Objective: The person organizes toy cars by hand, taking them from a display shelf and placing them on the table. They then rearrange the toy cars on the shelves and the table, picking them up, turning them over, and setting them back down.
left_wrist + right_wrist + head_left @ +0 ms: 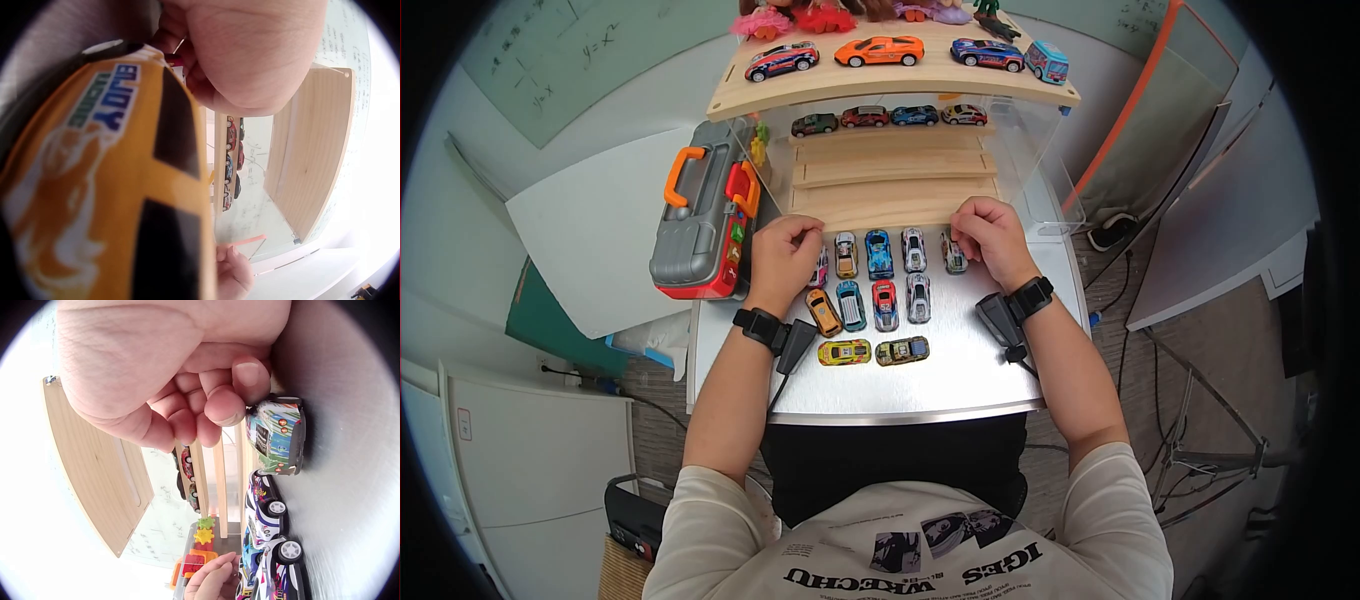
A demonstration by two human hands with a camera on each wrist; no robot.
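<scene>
Loosely curled, my left hand (785,258) rests beside a pink-and-white toy car (820,270) at the left end of a row and covers part of it. On the opposite end stands a green patterned toy car (278,439). Bent fingertips of my right hand (992,240) are right at its upper edge, without wrapping round it. Between these two are a gold-and-white car (846,255), a blue car (880,255) and a white car (914,250). An orange toy car (94,162), close to the left wrist camera, stands nearer my body.
Behind the cars rises a stepped wooden shelf (895,190) in a clear case, with several toy cars on its top step. More cars and dolls stand on its wooden lid (900,95). A grey toolbox (695,230) is at the left. The metal table (940,390) has a rounded front edge.
</scene>
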